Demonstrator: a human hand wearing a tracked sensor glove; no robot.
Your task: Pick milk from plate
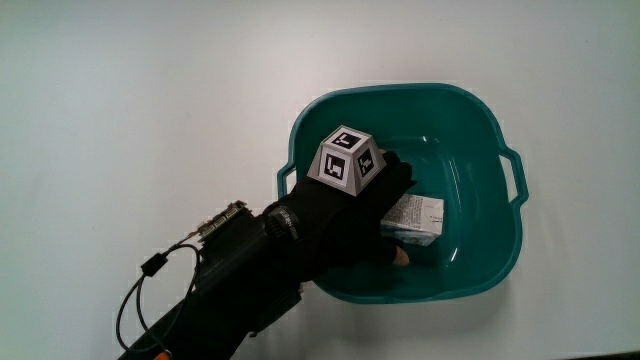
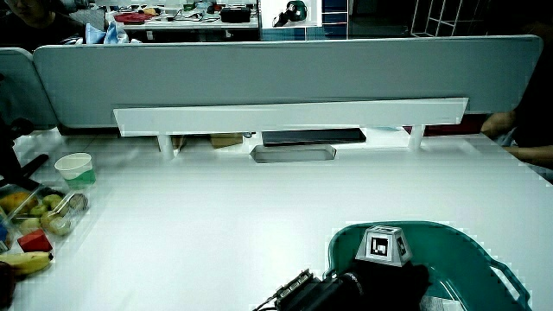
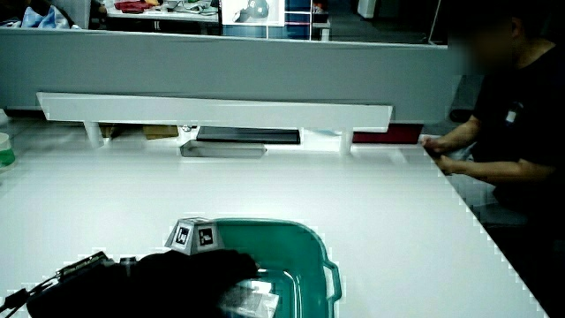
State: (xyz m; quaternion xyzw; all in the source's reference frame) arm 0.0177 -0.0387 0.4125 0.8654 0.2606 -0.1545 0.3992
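A small white milk carton [image 1: 418,214] lies on its side in a teal plastic basin [image 1: 400,92] with handles; no plate is in view. The gloved hand [image 1: 350,215], with the patterned cube [image 1: 348,160] on its back, reaches into the basin and covers one end of the carton. Its fingers curl around the carton, and a bare fingertip [image 1: 400,257] shows at the carton's nearer edge. In both side views the hand [image 2: 389,281] [image 3: 177,269] is low inside the basin [image 2: 458,238] [image 3: 291,231]. The carton [image 3: 252,296] peeks out beside the fingers.
A black wrist unit with a cable [image 1: 150,270] trails along the forearm. In a side view a green-and-white cup [image 2: 73,166], a clear box of fruit [image 2: 43,212] and a banana [image 2: 22,262] sit near the table's edge. A low grey partition [image 2: 285,65] closes the table.
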